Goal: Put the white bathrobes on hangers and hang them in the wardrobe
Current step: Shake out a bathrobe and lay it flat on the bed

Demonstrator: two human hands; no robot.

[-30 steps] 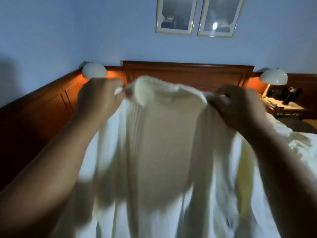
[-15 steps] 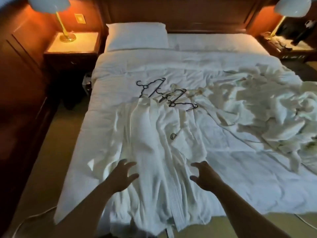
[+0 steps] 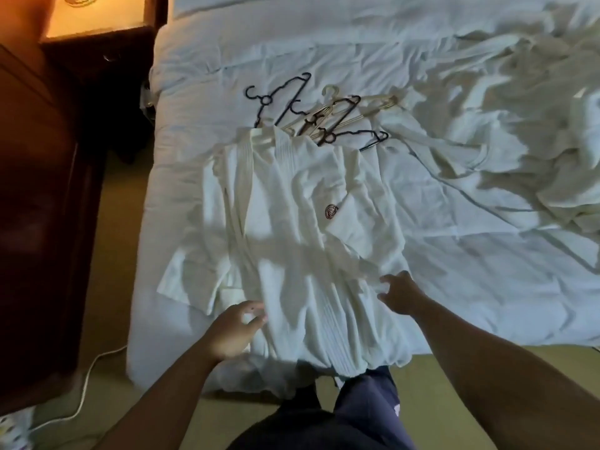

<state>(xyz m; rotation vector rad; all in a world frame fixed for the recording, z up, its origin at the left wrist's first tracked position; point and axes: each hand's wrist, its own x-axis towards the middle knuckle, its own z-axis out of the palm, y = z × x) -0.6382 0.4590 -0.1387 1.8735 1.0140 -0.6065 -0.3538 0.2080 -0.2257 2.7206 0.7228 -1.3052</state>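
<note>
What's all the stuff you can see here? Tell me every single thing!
bathrobe: one, white with a round dark-red emblem, spread flat on the bed's near left part
heap of white cloth: one, white, bed's right side
hangers: tangled pile, count unclear, dark and pale, just past the robe's collar
bed: one, white cover
nightstand: one, dark wood with lit orange top, upper left
cable: one, white, floor at left
trousers: dark blue, bottom centre
left hand: at the robe's left edge
right hand: fingers spread on the robe's right edge
</note>
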